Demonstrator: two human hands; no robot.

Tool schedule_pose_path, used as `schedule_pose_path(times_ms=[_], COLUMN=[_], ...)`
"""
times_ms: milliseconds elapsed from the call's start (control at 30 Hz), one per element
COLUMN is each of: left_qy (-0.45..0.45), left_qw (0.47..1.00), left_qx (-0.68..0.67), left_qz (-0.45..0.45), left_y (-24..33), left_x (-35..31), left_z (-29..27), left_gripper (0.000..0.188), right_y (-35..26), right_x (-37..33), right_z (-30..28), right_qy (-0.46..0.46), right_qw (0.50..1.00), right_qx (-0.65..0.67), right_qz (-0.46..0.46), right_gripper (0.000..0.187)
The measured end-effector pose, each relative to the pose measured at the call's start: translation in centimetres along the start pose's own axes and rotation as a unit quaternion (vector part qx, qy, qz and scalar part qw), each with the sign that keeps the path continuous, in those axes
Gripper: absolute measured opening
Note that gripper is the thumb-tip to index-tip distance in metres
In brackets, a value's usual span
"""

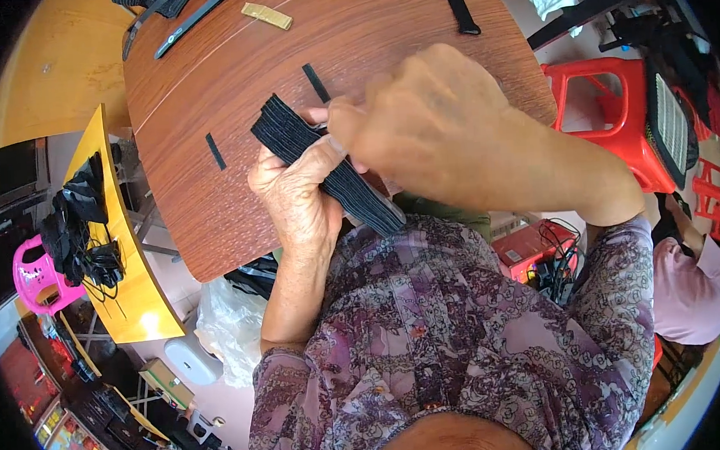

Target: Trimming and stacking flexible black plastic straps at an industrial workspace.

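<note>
My left hand (291, 184) is closed around a black ribbed elastic strap (362, 198), folded into several layers, its thumb pressing on top. The strap slants from over the table down toward my chest. Close against its right side is my right hand (432, 121), blurred by motion, with fingers curled in near my left thumb. A small pale edge shows between the hands, but what the right fingers pinch is hidden. Two short dark strips, one beyond the strap (316, 83) and one to its left (216, 151), lie on the brown wooden table (186, 219).
On the table's far side are a tan block (267, 16), a long dark tool (195, 22) and a black strap (458, 4). Black cables lie on a yellow table (137, 280) at left. A red stool (598, 74) stands at right; a person (693, 287) sits behind it.
</note>
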State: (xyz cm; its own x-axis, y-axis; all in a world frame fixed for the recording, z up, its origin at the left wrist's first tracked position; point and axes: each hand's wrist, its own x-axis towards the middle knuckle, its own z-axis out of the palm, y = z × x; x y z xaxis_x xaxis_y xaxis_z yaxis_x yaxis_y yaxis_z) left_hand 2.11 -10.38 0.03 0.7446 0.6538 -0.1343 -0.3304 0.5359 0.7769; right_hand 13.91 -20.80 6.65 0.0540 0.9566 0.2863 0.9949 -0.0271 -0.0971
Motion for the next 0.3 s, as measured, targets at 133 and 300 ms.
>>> schedule_pose_path(times_ms=[133,300], left_qy=[0.027,-0.004], left_qw=[0.999,0.999], left_qx=[0.012,-0.028], left_qz=[-0.013,-0.025], left_y=[-0.1,-0.4], left_x=[0.3,0.3], left_z=[-0.2,-1.2], left_gripper=[0.026,0.033], right_y=[-1.8,-2.1], right_x=[-0.6,-1.2], right_z=[0.5,1.5], right_qy=[0.049,0.105], right_qw=[0.986,0.958], right_qx=[-0.155,-0.261], right_qz=[-0.031,-0.053], right_gripper=[0.026,0.031])
